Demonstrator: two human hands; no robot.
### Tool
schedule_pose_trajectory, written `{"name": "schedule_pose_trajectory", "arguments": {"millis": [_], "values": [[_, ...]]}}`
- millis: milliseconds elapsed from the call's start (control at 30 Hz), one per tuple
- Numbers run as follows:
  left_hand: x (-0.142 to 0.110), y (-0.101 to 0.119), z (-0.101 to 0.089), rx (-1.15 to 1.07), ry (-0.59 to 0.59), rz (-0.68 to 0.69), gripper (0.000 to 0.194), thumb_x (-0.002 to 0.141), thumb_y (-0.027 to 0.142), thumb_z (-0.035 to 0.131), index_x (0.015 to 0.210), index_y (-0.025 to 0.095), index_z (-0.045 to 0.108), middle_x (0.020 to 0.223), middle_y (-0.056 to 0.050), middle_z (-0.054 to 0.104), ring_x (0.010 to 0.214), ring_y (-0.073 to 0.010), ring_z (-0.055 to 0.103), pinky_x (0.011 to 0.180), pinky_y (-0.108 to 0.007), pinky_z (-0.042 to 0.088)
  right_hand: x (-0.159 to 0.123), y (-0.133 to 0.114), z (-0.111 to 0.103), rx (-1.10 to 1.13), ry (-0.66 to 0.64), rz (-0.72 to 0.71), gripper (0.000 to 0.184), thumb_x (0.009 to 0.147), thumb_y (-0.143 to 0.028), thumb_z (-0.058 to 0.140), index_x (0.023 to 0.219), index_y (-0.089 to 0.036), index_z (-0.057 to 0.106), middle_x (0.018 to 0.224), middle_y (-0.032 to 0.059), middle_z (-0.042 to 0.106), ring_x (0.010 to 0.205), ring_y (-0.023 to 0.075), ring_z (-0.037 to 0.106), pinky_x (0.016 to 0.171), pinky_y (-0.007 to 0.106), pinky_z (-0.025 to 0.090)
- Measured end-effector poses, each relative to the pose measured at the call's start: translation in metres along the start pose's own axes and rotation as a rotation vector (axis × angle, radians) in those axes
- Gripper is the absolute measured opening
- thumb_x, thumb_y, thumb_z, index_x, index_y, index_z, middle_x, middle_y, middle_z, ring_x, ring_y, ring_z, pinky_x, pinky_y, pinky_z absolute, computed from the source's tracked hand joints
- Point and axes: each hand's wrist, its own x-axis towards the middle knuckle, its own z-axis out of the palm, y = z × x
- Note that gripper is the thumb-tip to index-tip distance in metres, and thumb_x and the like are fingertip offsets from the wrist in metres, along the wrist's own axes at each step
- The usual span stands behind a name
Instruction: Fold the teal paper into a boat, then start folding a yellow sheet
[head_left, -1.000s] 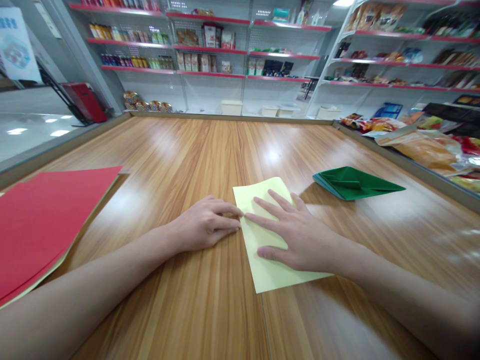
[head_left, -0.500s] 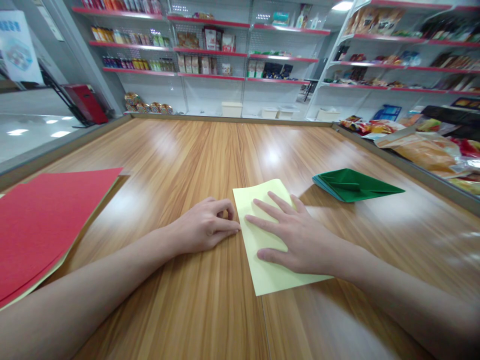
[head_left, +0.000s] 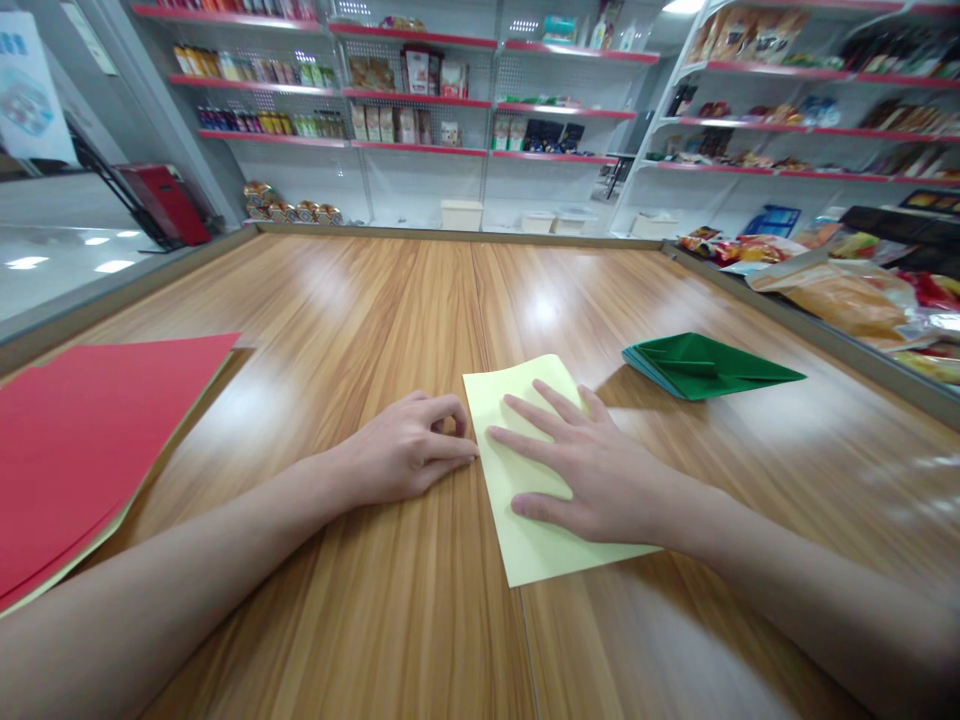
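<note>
A folded pale yellow paper [head_left: 534, 540] lies on the wooden table [head_left: 420, 330] in front of me. My right hand [head_left: 592, 470] rests flat on it, fingers spread and pointing left. My left hand [head_left: 405, 450] sits just left of the paper's long edge, fingers curled, its fingertips touching that edge. I cannot make out whether the fingers pinch the edge or only press against it.
A folded green paper piece [head_left: 709, 365] lies to the right of the yellow sheet. A stack of red sheets [head_left: 90, 430] covers the table's left side. Snack bags [head_left: 847, 290] pile along the right rim. Store shelves [head_left: 420, 100] stand behind the table.
My left hand's fingers have curled from stretched out to bent at the paper's left edge. The right hand and the yellow paper have stayed in place.
</note>
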Motion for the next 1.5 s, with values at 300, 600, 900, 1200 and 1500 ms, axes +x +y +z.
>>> {"name": "schedule_pose_trajectory", "arguments": {"millis": [300,600,900,1200,1500], "values": [[-0.0009,-0.0009,0.001,0.024,0.0,0.022,0.019,0.09,0.02,0.053,0.097,0.022,0.07,0.101,-0.005,0.063,0.075,-0.0128,0.056,0.068,-0.028,0.04,-0.0001,0.002,0.0004,-0.005,-0.011,-0.003,0.065,0.086,-0.066,0.037,0.142,-0.033,0.036,0.15,0.0096,0.029,0.138,0.0425,0.015,0.101,0.07,0.014],[0.0005,-0.0001,-0.0001,0.035,-0.008,0.027,0.02,0.09,0.02,0.052,0.097,0.023,0.071,0.104,-0.006,0.063,0.071,-0.012,0.055,0.068,-0.028,0.041,0.0011,0.0029,-0.0001,0.005,-0.013,0.002,0.065,0.086,-0.067,0.038,0.141,-0.033,0.036,0.15,0.0095,0.029,0.138,0.0422,0.016,0.101,0.069,0.016],[-0.0005,-0.0001,0.0004,0.038,-0.002,0.029,0.019,0.09,0.019,0.053,0.096,0.022,0.07,0.103,-0.006,0.062,0.074,-0.0123,0.056,0.069,-0.027,0.041,0.0006,0.0017,0.0001,0.014,-0.003,0.004,0.065,0.086,-0.066,0.04,0.141,-0.032,0.038,0.15,0.01,0.03,0.137,0.0434,0.017,0.1,0.07,0.015],[0.0016,-0.0004,0.0027,0.075,-0.007,0.054,0.02,0.09,0.02,0.052,0.1,0.023,0.069,0.097,-0.005,0.061,0.073,-0.0123,0.056,0.068,-0.028,0.041,0.0012,0.0007,0.0003,0.026,0.012,-0.019,0.065,0.086,-0.065,0.041,0.14,-0.031,0.04,0.148,0.0113,0.032,0.136,0.0431,0.018,0.1,0.07,0.015],[0.0017,0.0035,0.0001,-0.091,0.02,0.009,0.018,0.086,0.012,0.051,0.092,0.014,0.068,0.089,-0.007,0.061,0.076,-0.0147,0.057,0.069,-0.027,0.047,0.0019,0.0006,-0.0002,0.034,0.005,-0.031,0.066,0.085,-0.068,0.04,0.14,-0.031,0.04,0.149,0.0102,0.032,0.136,0.0431,0.018,0.101,0.069,0.013]]}}
